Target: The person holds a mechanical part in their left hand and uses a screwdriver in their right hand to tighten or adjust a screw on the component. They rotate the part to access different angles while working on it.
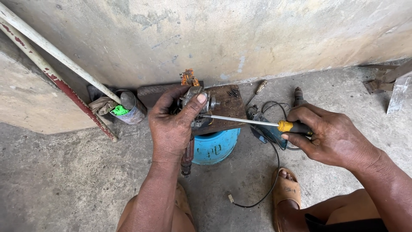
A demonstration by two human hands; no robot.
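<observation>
My left hand (174, 122) grips a small metal motor part (198, 103) with a shaft and gear sticking out to the right, held over a dark wooden board (227, 105). My right hand (332, 135) holds a screwdriver (257, 122) by its yellow and black handle. Its long steel shaft runs left, and the tip touches the motor part just under my left thumb. An orange piece (189, 77) pokes up behind the left hand.
The board rests on a blue round container (214, 148). Left of it stands a tin can (128, 109) with green scraps and a rag. Two pipes (51, 56) lean on the concrete wall. A second screwdriver (259, 89), a drill (297, 96), a black cable (274, 172) and my sandalled foot (285, 187) are nearby.
</observation>
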